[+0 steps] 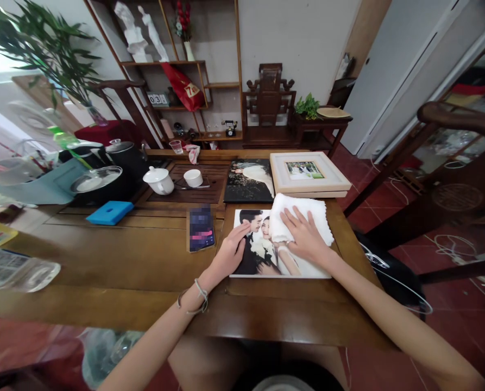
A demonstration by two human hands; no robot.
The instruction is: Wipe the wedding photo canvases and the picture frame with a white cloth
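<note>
A wedding photo panel [250, 260] lies flat near the table's right end, showing a couple in a dark suit and a white dress. On its left edge rests my left hand [230, 254], fingers stretched out across the picture. My right hand [307, 236] lies flat with spread fingers on a white towel [321, 209], pressing it against the panel's upper right part. The towel hides that part of the picture. Just behind are a dark photo panel [248, 182] with a white gown and a white-framed photo [307, 171] stacked on another frame.
Left of the panel lies a phone [201, 231]. Farther left are a blue block [109, 212], a lidded pan [98, 182] and a clear bottle [30, 269]. A tea tray [177, 193] carries a white lidded bowl [159, 181] and a small cup [193, 177]. Wooden chairs stand around.
</note>
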